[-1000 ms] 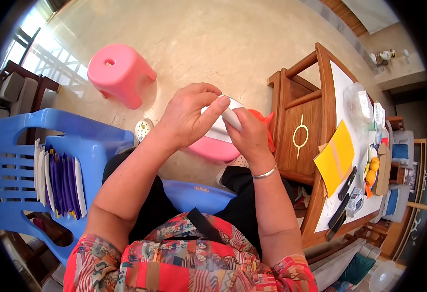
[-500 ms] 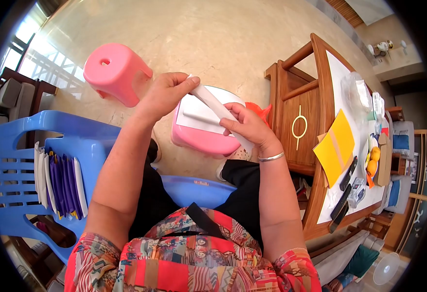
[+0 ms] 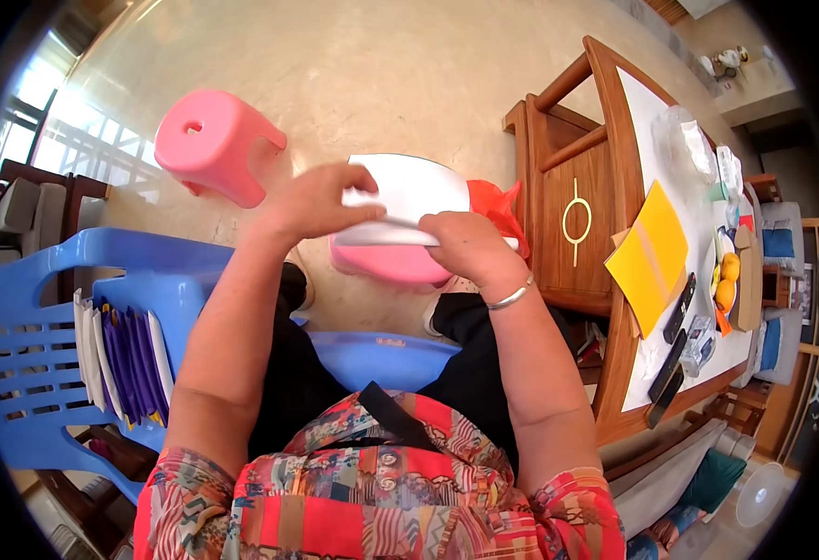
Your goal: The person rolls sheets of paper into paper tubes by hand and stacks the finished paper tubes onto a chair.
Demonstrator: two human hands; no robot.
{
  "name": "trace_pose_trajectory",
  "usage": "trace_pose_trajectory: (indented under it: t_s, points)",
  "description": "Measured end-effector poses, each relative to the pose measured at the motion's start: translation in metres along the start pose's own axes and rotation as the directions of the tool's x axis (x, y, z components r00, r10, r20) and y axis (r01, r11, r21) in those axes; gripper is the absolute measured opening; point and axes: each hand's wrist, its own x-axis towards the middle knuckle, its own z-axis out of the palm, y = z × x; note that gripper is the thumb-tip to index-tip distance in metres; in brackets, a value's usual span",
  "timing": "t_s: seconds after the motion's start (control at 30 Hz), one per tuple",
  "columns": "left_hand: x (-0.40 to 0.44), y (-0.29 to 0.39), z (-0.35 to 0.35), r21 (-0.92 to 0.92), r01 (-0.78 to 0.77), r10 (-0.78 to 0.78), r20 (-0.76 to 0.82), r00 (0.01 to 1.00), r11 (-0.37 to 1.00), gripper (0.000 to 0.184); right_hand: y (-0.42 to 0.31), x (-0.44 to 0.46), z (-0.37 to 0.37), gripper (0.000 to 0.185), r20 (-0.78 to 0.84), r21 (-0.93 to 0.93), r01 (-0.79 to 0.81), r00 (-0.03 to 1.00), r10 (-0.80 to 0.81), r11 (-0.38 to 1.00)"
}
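Observation:
My right hand (image 3: 473,245) grips the right end of a long, white folded strip (image 3: 391,236), which looks like paper. The strip lies almost level across the front of the low pink stool (image 3: 395,265). At its other end is my left hand (image 3: 321,201), slightly blurred, with thumb and fingers apart; whether the thumb touches the strip I cannot tell. A white sheet (image 3: 419,179) covers the stool's top, partly hidden behind my hands. Beside it on the right hangs a red plastic bag (image 3: 497,207).
Another pink stool (image 3: 206,140) stands on the floor at left. A blue chair (image 3: 139,252) holds several purple and white packets (image 3: 130,359). On the right, a wooden table (image 3: 605,140) bears a yellow envelope (image 3: 650,257), black-handled tools (image 3: 669,369) and oranges (image 3: 727,280).
The strip has turned from a steep slant to nearly level. My left hand has moved down and its pinch has opened; my right hand now grips the strip's right end.

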Motion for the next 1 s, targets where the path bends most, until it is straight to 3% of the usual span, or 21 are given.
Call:
trace_pose_trajectory:
  t_s: [0.03,0.07,0.13,0.23,0.33,0.43,0.53,0.63,0.73,0.83,0.93,1.0]
  points:
    - [0.003,0.004,-0.001,0.074,0.145,-0.160,0.288,0.944,0.987,0.046,-0.004,0.001,0.004,0.017,0.017,-0.011,0.020,1.000,-0.019,1.000]
    - [0.003,0.005,0.005,0.087,0.220,-0.236,0.416,0.879,0.972,0.049,-0.006,0.002,0.007,0.016,0.014,-0.015,0.043,0.999,-0.042,0.999]
    - [0.004,-0.014,0.027,0.123,0.173,-0.211,0.474,0.855,0.977,0.049,-0.007,0.005,0.012,0.014,0.007,-0.026,0.092,0.996,-0.092,0.995]
    - [0.012,-0.018,0.040,0.146,0.227,-0.269,0.584,0.766,0.963,0.044,-0.004,0.006,0.017,0.013,-0.027,-0.011,0.098,0.995,-0.098,0.995]
    - [0.013,-0.010,0.048,0.169,0.191,-0.254,0.566,0.784,0.967,0.039,-0.003,0.004,0.014,0.015,0.014,0.000,0.074,0.997,-0.074,0.997]
    - [0.009,-0.004,0.059,0.296,0.048,-0.184,0.451,0.873,0.954,0.028,0.002,0.003,0.011,0.021,0.140,0.137,0.021,0.989,-0.041,0.990]
    - [0.006,-0.009,0.075,0.466,-0.077,-0.091,0.329,0.940,0.881,0.026,0.007,0.006,0.009,0.025,0.473,0.411,-0.381,0.866,0.163,0.828]
    - [0.007,-0.011,0.085,0.530,-0.155,0.005,0.274,0.962,0.834,0.024,0.014,0.008,0.016,0.025,0.513,0.447,-0.398,0.848,0.134,0.801]
    - [0.009,-0.008,0.084,0.532,-0.045,-0.121,0.272,0.955,0.846,0.027,0.019,0.008,0.022,0.024,0.284,0.332,-0.142,0.958,0.045,0.933]
    - [0.009,-0.014,0.074,0.440,0.110,-0.280,0.343,0.896,0.891,0.029,0.017,0.011,0.031,0.022,-0.118,-0.018,0.054,0.991,-0.056,0.998]
    - [0.011,-0.017,0.066,0.384,0.188,-0.359,0.445,0.820,0.904,0.032,0.007,0.015,0.025,0.020,0.005,-0.027,-0.049,0.999,0.049,0.998]
    - [0.009,-0.022,0.070,0.436,0.060,-0.230,0.348,0.909,0.898,0.029,0.008,0.012,0.025,0.024,0.066,0.045,-0.052,0.997,0.049,0.998]
